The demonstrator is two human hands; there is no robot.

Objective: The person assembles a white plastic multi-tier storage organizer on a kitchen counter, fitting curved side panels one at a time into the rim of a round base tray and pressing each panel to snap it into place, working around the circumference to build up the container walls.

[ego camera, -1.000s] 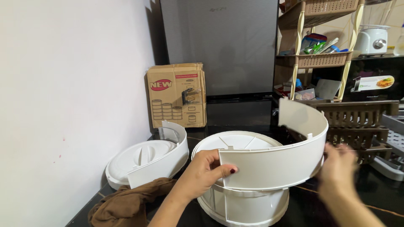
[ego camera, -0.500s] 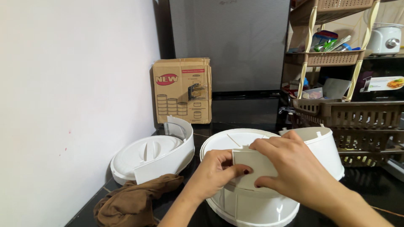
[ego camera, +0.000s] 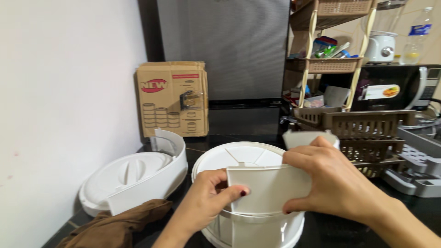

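Both hands pinch the curved panel (ego camera: 271, 186): left hand (ego camera: 209, 195) at its left edge, right hand (ego camera: 333, 181) nearer its middle. Panel's long axis runs sideways, against the drum (ego camera: 252, 227) rim below.

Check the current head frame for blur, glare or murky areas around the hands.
Head view: the left hand and right hand are slightly soft with motion blur, yet the white curved panel between them reads clearly; the dark countertop shows faint reflections; the cardboard box is sharp; the brown cloth at the bottom edge lies in shade.
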